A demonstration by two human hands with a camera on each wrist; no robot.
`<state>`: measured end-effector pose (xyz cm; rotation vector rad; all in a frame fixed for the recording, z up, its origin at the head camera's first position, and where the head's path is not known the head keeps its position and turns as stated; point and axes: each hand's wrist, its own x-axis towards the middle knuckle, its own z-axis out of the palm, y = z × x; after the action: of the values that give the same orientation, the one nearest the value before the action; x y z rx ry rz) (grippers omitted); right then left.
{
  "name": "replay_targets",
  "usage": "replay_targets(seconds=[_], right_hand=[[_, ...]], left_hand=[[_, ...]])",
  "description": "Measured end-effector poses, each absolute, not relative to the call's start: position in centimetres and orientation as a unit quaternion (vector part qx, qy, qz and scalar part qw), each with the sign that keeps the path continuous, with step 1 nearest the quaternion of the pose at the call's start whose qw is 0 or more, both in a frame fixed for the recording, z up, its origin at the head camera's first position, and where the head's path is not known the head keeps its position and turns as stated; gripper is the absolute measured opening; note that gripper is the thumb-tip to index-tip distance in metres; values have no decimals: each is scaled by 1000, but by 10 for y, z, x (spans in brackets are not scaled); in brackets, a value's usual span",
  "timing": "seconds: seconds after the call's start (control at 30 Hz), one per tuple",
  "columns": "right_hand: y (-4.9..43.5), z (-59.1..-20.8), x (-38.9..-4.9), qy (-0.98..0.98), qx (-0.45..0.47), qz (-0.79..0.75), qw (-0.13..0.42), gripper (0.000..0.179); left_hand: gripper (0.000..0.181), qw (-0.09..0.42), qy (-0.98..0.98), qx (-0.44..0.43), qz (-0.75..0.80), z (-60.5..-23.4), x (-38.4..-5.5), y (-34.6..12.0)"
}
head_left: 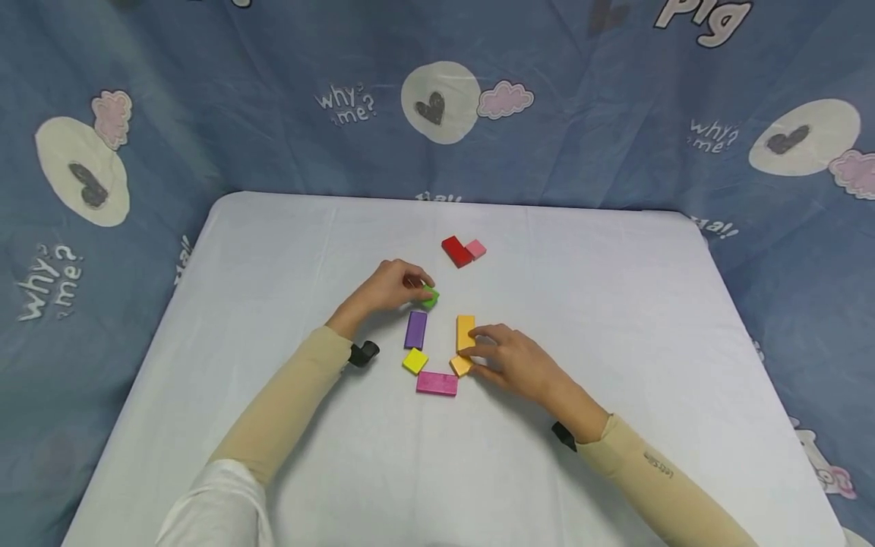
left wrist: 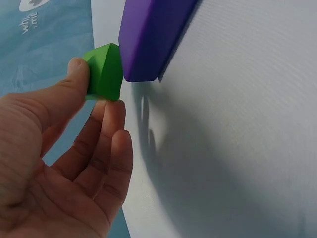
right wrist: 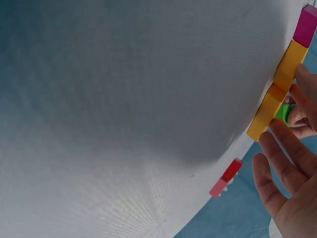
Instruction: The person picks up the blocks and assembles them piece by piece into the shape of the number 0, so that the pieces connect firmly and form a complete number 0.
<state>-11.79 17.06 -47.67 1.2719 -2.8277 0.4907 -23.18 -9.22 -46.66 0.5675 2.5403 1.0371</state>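
My left hand (head_left: 396,287) pinches a green block (left wrist: 105,72) between thumb and fingers. In the left wrist view, the block sits right at the end of a purple rectangular block (head_left: 415,330). On the other side, my right hand (head_left: 516,361) has its fingers extended, their tips against an orange rectangular block (head_left: 465,331). Its thumb is at a small orange square block (head_left: 461,365), which adjoins the rectangular one. A yellow square block (head_left: 415,361) lies below the purple block, and a magenta rectangular block (head_left: 437,384) lies between the two sides at the bottom.
Farther back on the white-covered table (head_left: 581,266), a red rectangular block (head_left: 456,251) lies against a small pink block (head_left: 475,248). A blue printed cloth (head_left: 273,114) hangs behind the table and along its sides.
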Motion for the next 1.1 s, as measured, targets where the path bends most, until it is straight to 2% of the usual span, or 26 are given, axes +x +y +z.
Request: replay_targets(seconds=[1.1], right_hand=[[170, -476, -116, -907, 388, 166, -16, 29]], left_hand=[[20, 200, 898, 220, 325, -476, -233, -90]])
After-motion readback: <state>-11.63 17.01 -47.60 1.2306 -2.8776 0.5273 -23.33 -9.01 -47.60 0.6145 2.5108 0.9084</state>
